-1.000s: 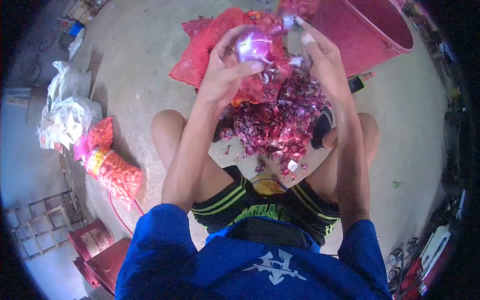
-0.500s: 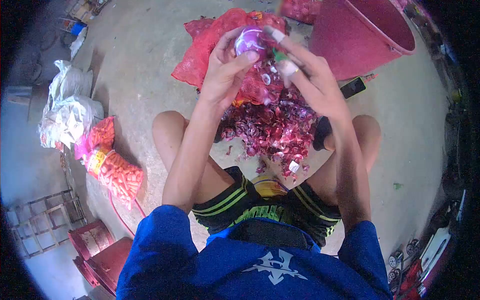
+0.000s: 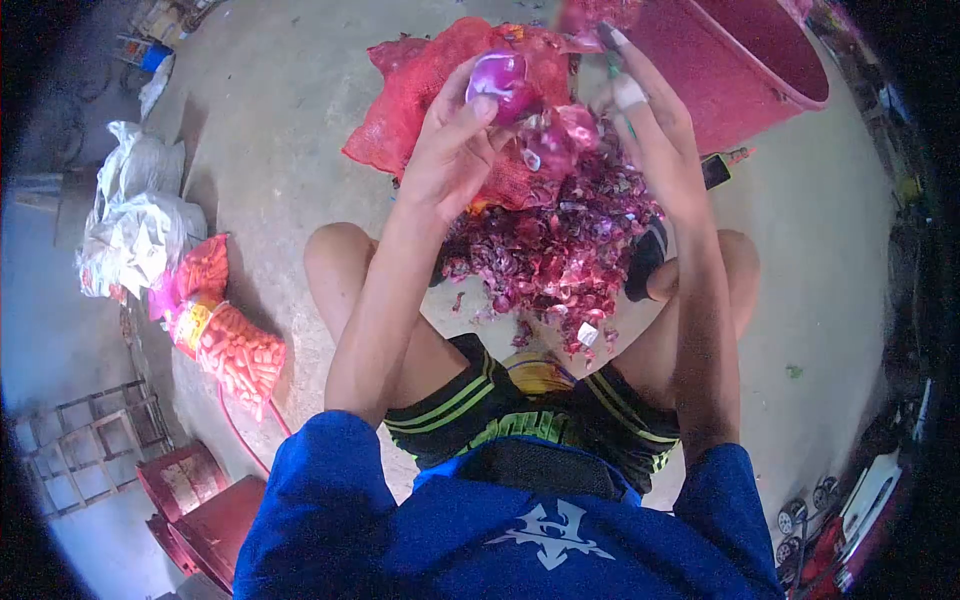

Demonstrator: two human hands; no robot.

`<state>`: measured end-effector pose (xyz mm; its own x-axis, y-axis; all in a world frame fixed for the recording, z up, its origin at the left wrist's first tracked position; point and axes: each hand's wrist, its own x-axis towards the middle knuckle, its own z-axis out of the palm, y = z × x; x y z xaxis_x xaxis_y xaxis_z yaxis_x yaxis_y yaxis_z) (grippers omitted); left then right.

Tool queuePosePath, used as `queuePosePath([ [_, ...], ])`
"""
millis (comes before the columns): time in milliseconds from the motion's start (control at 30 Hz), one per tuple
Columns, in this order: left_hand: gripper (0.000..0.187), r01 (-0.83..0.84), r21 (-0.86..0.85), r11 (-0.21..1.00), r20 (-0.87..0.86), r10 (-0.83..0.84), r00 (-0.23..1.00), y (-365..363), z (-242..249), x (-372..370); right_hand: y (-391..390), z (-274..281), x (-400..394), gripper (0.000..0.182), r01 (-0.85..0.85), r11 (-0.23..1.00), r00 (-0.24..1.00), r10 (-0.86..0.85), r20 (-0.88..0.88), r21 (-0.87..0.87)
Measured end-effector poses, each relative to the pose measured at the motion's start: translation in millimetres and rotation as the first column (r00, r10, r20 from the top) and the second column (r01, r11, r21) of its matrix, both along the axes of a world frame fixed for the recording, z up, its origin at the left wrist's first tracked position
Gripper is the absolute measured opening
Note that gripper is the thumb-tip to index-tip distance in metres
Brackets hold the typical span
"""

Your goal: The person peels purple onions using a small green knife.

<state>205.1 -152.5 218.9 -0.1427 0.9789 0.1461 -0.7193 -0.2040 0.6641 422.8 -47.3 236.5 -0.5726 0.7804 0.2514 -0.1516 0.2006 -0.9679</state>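
A peeled-looking purple-red onion (image 3: 500,88) is gripped in my left hand (image 3: 450,150), with the thumb pressed across its near side. My right hand (image 3: 655,130) is held apart from the onion, to its right, with white wraps on its fingertips. Something small and green (image 3: 614,66) shows at those fingers, too blurred to name. Loose skin (image 3: 570,135) is blurred in the air between my hands. Below lies a heap of red onion skins (image 3: 550,240), and behind the onion rests a red mesh sack (image 3: 400,110).
A large red tub (image 3: 735,70) stands at the upper right, with a phone (image 3: 716,171) on the floor beside it. White sacks (image 3: 150,220) and a bag of orange sticks or carrots (image 3: 235,345) stand at the left. My bent legs flank the skin heap.
My right hand has moved right and away from the onion, and loose skin now shows in the air between the hands. The left hand stays nearly in place, still holding the onion.
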Motion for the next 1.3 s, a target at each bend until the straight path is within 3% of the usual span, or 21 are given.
queuePosePath([
  [67,0.062,-0.042,-0.041,0.998,-0.063,0.039,0.997,3,-1,-3,-6,-4,-17,0.05,0.203,0.926,0.972,-0.15,-0.182,0.32],
  [200,0.051,-0.125,-0.124,0.984,-0.237,0.093,0.967,4,-3,3,-28,8,-18,0.071,0.196,0.913,0.976,-0.147,-0.159,0.359],
  [267,0.051,-0.112,-0.156,0.981,-0.256,0.069,0.964,3,0,10,-31,9,-18,0.079,0.198,0.9,0.98,-0.195,-0.047,0.387],
  [300,0.051,-0.106,-0.186,0.977,-0.277,0.052,0.959,3,1,12,-26,6,-25,0.078,0.212,0.827,0.977,-0.161,-0.142,0.521],
  [433,0.051,-0.101,-0.177,0.979,-0.298,0.044,0.953,7,-2,15,-23,5,-21,0.074,0.216,0.845,0.976,-0.206,-0.076,0.489],
  [533,0.053,-0.093,-0.219,0.971,-0.355,0.009,0.935,7,1,14,-26,11,-20,0.06,0.276,0.896,0.957,-0.288,-0.016,0.347],
  [600,0.055,-0.074,-0.085,0.994,-0.414,0.032,0.91,7,-2,13,-9,11,-20,0.043,0.32,0.909,0.947,-0.306,-0.095,0.267],
  [633,0.055,-0.074,-0.084,0.994,-0.413,0.033,0.91,5,-1,12,-3,13,-15,0.032,0.36,0.899,0.932,-0.358,-0.054,0.249],
  [667,0.055,-0.025,-0.066,0.998,-0.358,0.0,0.934,3,0,11,8,7,-9,0.032,0.362,0.898,0.931,-0.36,-0.054,0.251],
  [733,0.056,0.019,-0.045,0.999,-0.304,-0.031,0.952,2,2,11,25,-4,2,0.05,0.441,0.848,0.884,-0.467,0.023,0.295],
  [800,0.054,-0.003,-0.047,0.999,-0.142,-0.004,0.99,2,4,11,30,-7,9,0.048,0.381,0.886,0.908,-0.412,0.073,0.264],
  [867,0.054,-0.008,-0.101,0.995,-0.116,-0.004,0.993,3,3,5,23,-9,10,0.046,0.149,0.96,0.957,-0.2,0.209,0.238],
  [900,0.054,-0.009,-0.157,0.988,-0.088,-0.004,0.996,2,2,2,13,-16,3,0.051,0.188,0.899,0.962,-0.249,0.11,0.396],
  [933,0.054,-0.017,-0.158,0.987,-0.091,0.003,0.996,2,2,2,5,-11,3,0.051,0.182,0.901,0.964,-0.242,0.108,0.394],
  [1000,0.057,-0.174,-0.136,0.975,-0.181,0.148,0.972,3,2,6,-8,8,7,0.054,-0.038,0.938,0.943,-0.081,0.324,0.345],
  [1033,0.057,-0.177,-0.136,0.975,-0.18,0.152,0.972,3,1,4,-12,12,6,0.056,-0.085,0.945,0.942,-0.027,0.336,0.317],
  [1100,0.061,-0.294,0.058,0.954,-0.482,0.285,0.829,4,1,1,-14,7,5,0.057,-0.125,0.911,0.949,-0.005,0.314,0.393],
  [1133,0.061,-0.295,0.058,0.954,-0.482,0.286,0.828,3,5,2,-16,8,4,0.058,-0.159,0.869,0.956,0.017,0.293,0.468],
  [1300,0.068,-0.348,0.097,0.932,-0.58,0.337,0.741,0,12,0,-25,14,2,0.057,-0.205,0.845,0.943,0.034,0.332,0.494],
])
